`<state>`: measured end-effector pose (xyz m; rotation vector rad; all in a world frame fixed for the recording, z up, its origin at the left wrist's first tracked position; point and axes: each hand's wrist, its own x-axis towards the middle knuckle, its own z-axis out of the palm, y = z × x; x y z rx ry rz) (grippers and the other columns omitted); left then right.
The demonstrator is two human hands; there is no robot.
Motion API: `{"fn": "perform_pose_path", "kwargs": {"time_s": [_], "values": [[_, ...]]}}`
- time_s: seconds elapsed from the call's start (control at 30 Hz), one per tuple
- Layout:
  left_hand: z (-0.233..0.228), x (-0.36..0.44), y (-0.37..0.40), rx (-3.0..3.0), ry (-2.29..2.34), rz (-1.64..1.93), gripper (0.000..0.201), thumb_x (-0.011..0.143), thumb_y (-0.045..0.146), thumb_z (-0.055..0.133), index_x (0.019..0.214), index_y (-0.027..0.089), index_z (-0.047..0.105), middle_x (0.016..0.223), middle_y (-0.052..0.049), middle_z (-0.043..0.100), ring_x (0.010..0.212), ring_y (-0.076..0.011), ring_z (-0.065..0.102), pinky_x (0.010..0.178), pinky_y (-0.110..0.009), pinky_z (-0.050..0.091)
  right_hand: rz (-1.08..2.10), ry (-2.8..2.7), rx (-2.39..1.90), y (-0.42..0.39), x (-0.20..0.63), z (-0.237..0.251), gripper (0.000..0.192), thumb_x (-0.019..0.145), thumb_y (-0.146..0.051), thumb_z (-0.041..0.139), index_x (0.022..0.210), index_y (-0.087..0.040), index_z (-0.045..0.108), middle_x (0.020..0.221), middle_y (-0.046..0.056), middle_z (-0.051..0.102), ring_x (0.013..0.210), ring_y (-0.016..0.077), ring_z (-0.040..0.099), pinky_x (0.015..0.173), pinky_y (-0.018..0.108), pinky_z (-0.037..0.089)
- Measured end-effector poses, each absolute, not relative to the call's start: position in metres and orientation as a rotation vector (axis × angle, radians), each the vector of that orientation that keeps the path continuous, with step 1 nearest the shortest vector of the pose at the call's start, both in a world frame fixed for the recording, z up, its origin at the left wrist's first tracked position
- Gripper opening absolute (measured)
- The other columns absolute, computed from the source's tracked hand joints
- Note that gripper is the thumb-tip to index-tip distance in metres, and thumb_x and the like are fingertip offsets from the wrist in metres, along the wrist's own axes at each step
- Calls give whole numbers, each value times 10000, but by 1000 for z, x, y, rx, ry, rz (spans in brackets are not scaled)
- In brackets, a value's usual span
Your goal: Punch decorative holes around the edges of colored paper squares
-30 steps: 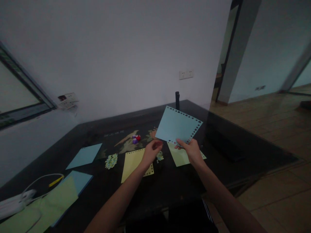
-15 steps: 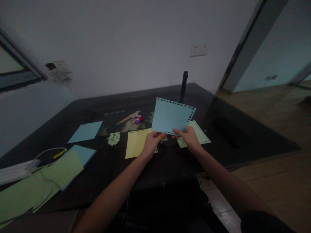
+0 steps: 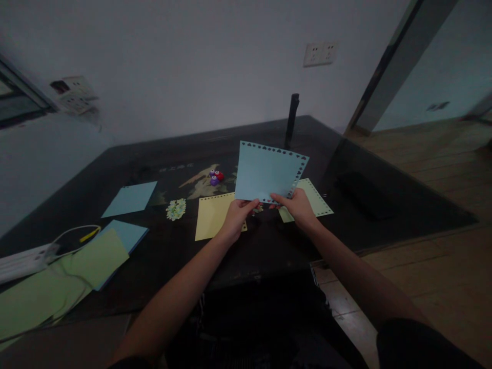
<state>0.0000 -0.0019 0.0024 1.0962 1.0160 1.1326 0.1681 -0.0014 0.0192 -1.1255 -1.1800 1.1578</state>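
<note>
Both my hands hold up a blue sheet of paper (image 3: 269, 171) with small shapes, hearts among them, punched along its top, right and bottom edges. My left hand (image 3: 237, 219) pinches the lower left of the bottom edge. Near the lower right corner, my right hand (image 3: 300, 209) grips it between thumb and fingers. Under the left hand lies a yellow punched sheet (image 3: 211, 218). A pale green punched sheet (image 3: 313, 197) is partly covered by the right hand. Small purple and red craft punches (image 3: 216, 177) sit behind the yellow sheet. A heap of paper bits (image 3: 176, 209) lies left of it.
On the dark table (image 3: 169, 271), another blue sheet (image 3: 130, 199) lies at left. Green sheets (image 3: 103, 253) overlap a blue stack (image 3: 132, 233) beside a white power strip (image 3: 23, 264) with a cable. A black upright post (image 3: 292, 120) stands at the back; a dark flat object (image 3: 363, 192) lies right.
The camera view has tilted slightly down, so the table appears higher or lower by a little. My hands keep the same hold on the blue sheet, which tilts slightly differently.
</note>
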Motion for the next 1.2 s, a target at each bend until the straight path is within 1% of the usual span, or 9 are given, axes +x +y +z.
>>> {"fn": "perform_pose_path", "kwargs": {"time_s": [0.1,0.23,0.4,0.47,0.57,0.67,0.8,0.97,1.2], "values": [[6,1,-5,1062,1000,1138,283,663,333,732,851,125,695,847,-91,713,751,-174,626,676,-273,446,1155,-1200,-1148,-1,168,19,227,613,-355,736,666,-158,637,562,29,649,483,150,599,501,263,474],[9,2,-6,1027,962,1147,251,669,304,731,842,127,689,843,-86,708,744,-163,617,685,-271,440,1179,-1194,-1141,0,170,18,262,605,-372,742,694,-151,633,589,32,653,493,149,596,503,261,470],[13,4,-8,960,934,1194,215,670,303,730,782,128,676,755,-56,680,673,-123,583,644,-243,421,1290,-1136,-913,-6,169,27,353,649,-441,695,865,-172,620,816,52,683,603,148,623,518,254,467],[15,6,-9,942,926,1229,230,669,324,728,782,132,675,743,-47,674,663,-115,577,645,-239,422,1330,-1162,-839,-9,166,29,390,648,-475,687,896,-184,609,856,56,679,655,162,631,517,258,468],[16,8,-11,992,927,1278,270,669,352,726,813,129,681,790,-60,689,707,-136,596,686,-262,435,1295,-1270,-880,-9,161,26,345,619,-451,726,780,-167,615,736,55,665,615,157,600,512,269,467],[14,9,-12,1067,917,1312,295,673,354,726,853,124,689,862,-80,702,776,-167,613,728,-287,441,1198,-1285,-955,-8,157,19,282,648,-407,728,700,-155,615,638,40,636,545,133,557,499,268,452],[13,10,-14,1084,910,1304,288,672,346,729,850,123,688,837,-76,701,765,-171,612,712,-288,441,1207,-1262,-927,-9,155,15,264,665,-385,727,738,-155,619,644,33,635,551,137,567,480,259,437],[13,11,-15,1090,878,1286,273,676,344,727,820,117,677,780,-60,682,718,-150,592,679,-274,432,1207,-1238,-920,-11,152,17,255,659,-383,733,708,-163,612,616,23,626,525,129,556,468,257,429],[16,12,-17,962,747,1213,222,704,317,705,785,113,668,776,-55,669,721,-138,588,679,-263,428,1205,-1274,-978,-10,153,17,274,679,-429,708,726,-180,602,657,44,651,561,155,575,510,295,469]]}}
